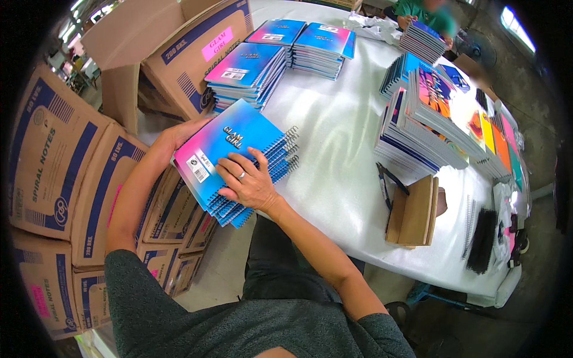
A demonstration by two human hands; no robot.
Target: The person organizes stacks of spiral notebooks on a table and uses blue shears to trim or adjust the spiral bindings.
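Treat the stack of blue-and-pink, spiral-bound paper notebooks (pixel 239 116) as one loose block: its lower copies fan out toward you and the black wire coils stick out unevenly on the right. To handle it well, square the edges with light taps, press evenly from above, and give the underside firm support, since glossy covers could slide over one another. Mind the coils; pushed together sideways, they may hook or bend.

The stack is in front of you, tilted, by the near left edge of the white-covered table (pixel 325 128), just short of the neat piles of matching notebooks (pixel 245 59) beside the open brown cardboard carton (pixel 224 45). Whether the table bears any of its weight, you cannot tell from here.

Your right hand (pixel 248 180) lies on the top cover, fingers spread and slightly bent, gripping nothing. Your left hand (pixel 190 130) meets the far left edge; its fingers are hidden, so its grip cannot be judged.
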